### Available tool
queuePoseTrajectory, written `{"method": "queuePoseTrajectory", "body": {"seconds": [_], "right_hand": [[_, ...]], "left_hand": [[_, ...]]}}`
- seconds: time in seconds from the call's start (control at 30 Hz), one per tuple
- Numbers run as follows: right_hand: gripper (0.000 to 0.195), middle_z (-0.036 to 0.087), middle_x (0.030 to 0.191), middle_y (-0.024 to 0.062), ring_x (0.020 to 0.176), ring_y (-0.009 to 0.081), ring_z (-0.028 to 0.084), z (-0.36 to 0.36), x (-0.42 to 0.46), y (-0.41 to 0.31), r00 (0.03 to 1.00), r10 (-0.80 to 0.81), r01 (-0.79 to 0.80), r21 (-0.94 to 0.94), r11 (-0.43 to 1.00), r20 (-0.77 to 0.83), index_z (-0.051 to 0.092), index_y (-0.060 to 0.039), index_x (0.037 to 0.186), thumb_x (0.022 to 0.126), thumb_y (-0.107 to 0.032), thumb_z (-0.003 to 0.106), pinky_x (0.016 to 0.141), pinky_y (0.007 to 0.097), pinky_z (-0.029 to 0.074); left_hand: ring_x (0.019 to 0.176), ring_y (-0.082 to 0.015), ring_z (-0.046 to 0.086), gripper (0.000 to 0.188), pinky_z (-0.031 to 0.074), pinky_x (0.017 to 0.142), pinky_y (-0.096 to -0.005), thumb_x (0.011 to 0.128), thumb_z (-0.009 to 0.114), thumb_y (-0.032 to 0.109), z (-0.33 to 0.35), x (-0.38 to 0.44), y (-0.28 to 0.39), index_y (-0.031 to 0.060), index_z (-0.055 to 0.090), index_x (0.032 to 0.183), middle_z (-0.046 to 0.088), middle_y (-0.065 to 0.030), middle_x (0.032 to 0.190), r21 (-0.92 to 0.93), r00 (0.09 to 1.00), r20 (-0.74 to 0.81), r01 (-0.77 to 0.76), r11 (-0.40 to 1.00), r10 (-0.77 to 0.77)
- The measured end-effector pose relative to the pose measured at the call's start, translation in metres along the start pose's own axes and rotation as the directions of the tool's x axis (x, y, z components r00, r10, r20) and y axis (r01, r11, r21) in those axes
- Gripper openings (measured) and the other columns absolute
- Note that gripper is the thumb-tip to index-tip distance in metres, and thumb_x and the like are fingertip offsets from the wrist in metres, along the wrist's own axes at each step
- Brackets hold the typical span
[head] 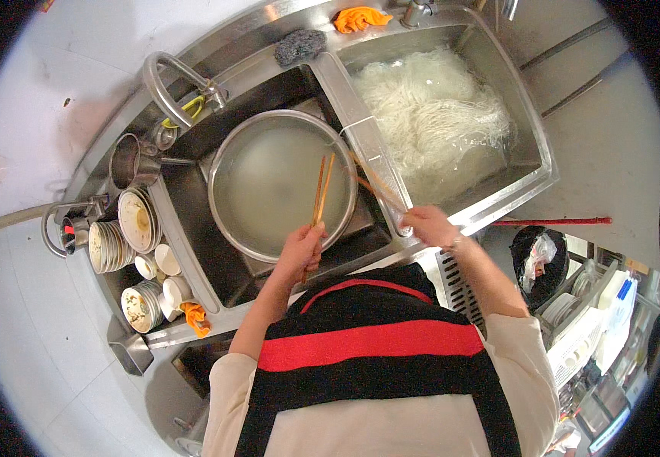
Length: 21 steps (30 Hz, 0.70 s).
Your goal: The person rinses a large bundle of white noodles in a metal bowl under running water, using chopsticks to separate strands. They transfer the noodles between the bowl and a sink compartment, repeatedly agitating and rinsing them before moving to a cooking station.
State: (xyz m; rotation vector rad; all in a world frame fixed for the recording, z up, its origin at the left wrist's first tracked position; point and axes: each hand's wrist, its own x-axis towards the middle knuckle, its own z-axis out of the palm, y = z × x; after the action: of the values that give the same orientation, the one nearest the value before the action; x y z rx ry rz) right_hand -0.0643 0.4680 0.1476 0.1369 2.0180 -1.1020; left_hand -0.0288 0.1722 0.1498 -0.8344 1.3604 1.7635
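My left hand (304,249) grips a pair of long wooden chopsticks (320,191), their tips over a round steel basin (216,212). Cloudy water (276,183) fills the basin, which stands in the middle sink (193,240). In my right hand (430,225) is a second set of long chopsticks (384,189), blurred and slanting across the divider (364,128) towards the basin. A pale noodle strand (358,124) lies over the divider. The right-hand sink (530,165) holds water and a large heap of thin white noodles (438,114).
Stacked dirty plates (136,220) and bowls (141,305) crowd the left sink. A curved faucet (161,85) rises behind the middle sink. Along the back rim lie a steel-wool-like scrubber (300,47) and an orange cloth (361,19). A black-lined bin (538,265) stands at right.
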Motion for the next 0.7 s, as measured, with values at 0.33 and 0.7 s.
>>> {"method": "queuePoseTrajectory", "body": {"seconds": [0.33, 0.7], "right_hand": [[0.031, 0.062, 0.067, 0.0139, 0.066, 0.0284, 0.061, 0.097, 0.147, -0.038, 0.813, -0.104, 0.167, 0.058, 0.984, -0.573, 0.061, -0.0021, 0.078, 0.085, -0.029, 0.049, 0.057, 0.0381, 0.045], [0.020, 0.037, 0.052, -0.0060, 0.038, 0.0049, 0.033, -0.112, 0.055, 0.010, 0.712, 0.166, 0.449, 0.624, 0.640, -0.683, 0.059, -0.0066, 0.086, 0.086, -0.024, 0.050, 0.034, 0.0223, 0.026]], "left_hand": [[0.037, -0.0071, 0.030, 0.022, 0.022, 0.032, -0.0226, 0.090, 0.047, 0.028, -0.048, -0.018, -0.016, 0.0071, 0.048, 0.086, 0.034, 0.0022, 0.053, -0.054, 0.996, -0.083, -0.041, 0.998, 0.036], [0.037, -0.0073, 0.031, 0.021, 0.023, 0.031, -0.0227, 0.090, 0.048, 0.028, -0.043, -0.009, -0.026, 0.0069, 0.049, 0.088, 0.037, 0.0017, 0.054, -0.081, 0.999, -0.044, -0.033, 0.996, 0.029]]}}
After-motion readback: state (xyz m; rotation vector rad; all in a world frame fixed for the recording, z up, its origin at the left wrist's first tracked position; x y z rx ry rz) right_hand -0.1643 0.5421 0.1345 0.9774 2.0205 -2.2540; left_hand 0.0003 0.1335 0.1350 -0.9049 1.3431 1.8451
